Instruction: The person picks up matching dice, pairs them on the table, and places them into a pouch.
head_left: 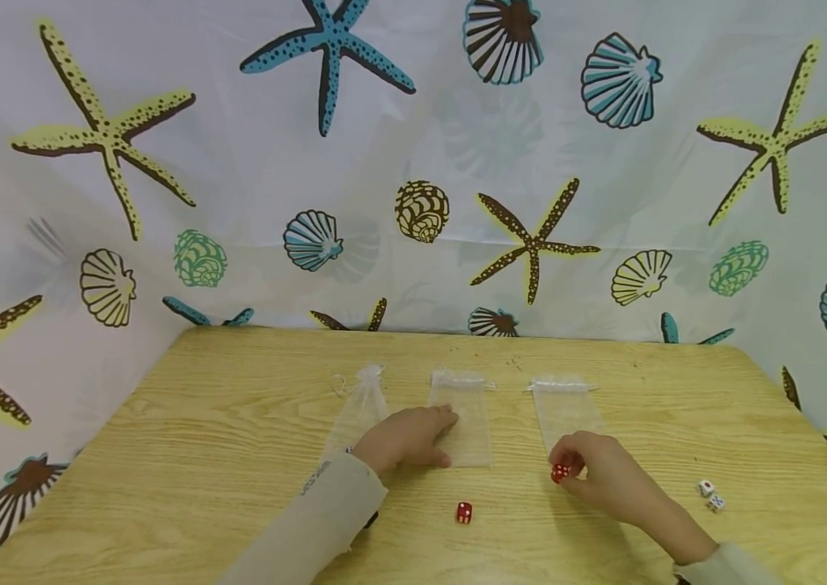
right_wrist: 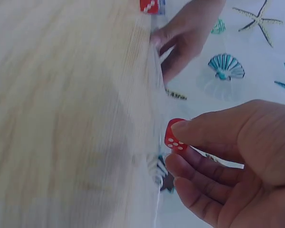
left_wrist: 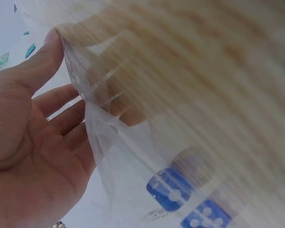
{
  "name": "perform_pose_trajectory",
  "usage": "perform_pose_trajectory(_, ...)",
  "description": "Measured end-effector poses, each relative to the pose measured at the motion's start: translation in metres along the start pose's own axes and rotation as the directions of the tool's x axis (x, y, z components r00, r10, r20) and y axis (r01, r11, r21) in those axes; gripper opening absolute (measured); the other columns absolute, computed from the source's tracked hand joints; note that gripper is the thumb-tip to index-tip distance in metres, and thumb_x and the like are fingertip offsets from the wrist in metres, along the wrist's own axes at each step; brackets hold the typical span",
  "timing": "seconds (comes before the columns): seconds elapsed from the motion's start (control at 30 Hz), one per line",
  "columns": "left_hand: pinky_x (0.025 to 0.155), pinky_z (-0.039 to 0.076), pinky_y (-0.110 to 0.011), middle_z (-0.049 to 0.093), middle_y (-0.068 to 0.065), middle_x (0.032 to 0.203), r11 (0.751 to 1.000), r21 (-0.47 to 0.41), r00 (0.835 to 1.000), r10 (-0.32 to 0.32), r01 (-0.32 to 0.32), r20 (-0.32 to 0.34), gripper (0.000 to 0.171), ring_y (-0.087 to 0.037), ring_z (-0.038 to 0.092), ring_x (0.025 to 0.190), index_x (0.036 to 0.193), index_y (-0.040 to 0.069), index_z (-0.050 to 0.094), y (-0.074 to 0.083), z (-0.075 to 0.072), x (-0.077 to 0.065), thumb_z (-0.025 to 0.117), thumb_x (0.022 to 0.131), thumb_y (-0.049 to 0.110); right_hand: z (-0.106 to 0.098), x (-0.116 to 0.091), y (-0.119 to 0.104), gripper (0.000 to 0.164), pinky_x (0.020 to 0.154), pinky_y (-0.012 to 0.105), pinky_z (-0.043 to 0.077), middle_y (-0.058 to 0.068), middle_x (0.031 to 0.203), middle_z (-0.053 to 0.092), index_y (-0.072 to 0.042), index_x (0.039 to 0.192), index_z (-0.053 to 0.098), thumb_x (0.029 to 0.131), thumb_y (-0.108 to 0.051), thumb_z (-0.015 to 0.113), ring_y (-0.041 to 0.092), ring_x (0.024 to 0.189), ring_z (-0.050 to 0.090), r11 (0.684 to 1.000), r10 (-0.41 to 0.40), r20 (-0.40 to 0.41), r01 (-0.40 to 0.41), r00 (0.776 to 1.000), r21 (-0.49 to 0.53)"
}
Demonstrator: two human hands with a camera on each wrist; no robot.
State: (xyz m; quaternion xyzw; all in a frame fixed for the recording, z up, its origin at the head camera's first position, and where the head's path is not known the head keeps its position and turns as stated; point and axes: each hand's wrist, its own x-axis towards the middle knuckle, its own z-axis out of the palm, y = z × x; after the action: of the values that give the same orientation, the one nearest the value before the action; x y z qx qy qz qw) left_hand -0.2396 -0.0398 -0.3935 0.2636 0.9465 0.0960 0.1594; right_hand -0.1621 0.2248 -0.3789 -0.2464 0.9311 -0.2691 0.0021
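Observation:
My right hand [head_left: 607,479] pinches a red die [right_wrist: 175,134] with white dots between thumb and fingertips, just off the lower end of the right sheer white drawstring bag [head_left: 567,410]. The left hand [head_left: 408,439] lies across the lower left part of the middle drawstring bag [head_left: 468,422], its fingers extended and touching it. Thumb and fingers lie spread at the sheer fabric in the left wrist view. Another red die [head_left: 464,513] rests on the table below the middle bag. Blue dice [left_wrist: 168,189] show near the left hand in the left wrist view.
A third drawstring bag [head_left: 365,402] lies at the left, partly covered by the left hand and sleeve. Two white dice [head_left: 707,488] sit at the right of the wooden table [head_left: 223,406]. A curtain [head_left: 399,276] printed with starfish and shells encloses the back and sides.

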Motion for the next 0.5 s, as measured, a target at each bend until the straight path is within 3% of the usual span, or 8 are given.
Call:
perform_pose_trajectory(0.3, 0.114, 0.030, -0.036, 0.036, -0.005, 0.153, 1.000, -0.006, 1.000, -0.004, 0.004, -0.002, 0.065, -0.021, 0.036, 0.140, 0.143, 0.009, 0.043, 0.001, 0.000, 0.001, 0.068, 0.087, 0.029, 0.025, 0.016, -0.031, 0.017, 0.064, 0.021, 0.049, -0.004, 0.083, 0.062, -0.008, 0.087, 0.065, 0.076, 0.001, 0.074, 0.005, 0.073, 0.055, 0.991, -0.097, 0.043, 0.093, 0.994, 0.092)
perform_pose_trajectory(0.5, 0.114, 0.031, -0.036, 0.037, -0.006, 0.152, 1.000, -0.007, 1.000, -0.007, 0.007, -0.004, 0.064, -0.022, 0.037, 0.139, 0.143, 0.008, 0.044, 0.000, 0.000, 0.002, 0.068, 0.087, 0.029, 0.040, 0.023, -0.047, 0.017, 0.065, 0.020, 0.048, -0.003, 0.081, 0.062, -0.007, 0.084, 0.066, 0.075, 0.006, 0.072, 0.005, 0.073, 0.054, 0.986, -0.115, 0.078, 0.104, 0.990, 0.133)
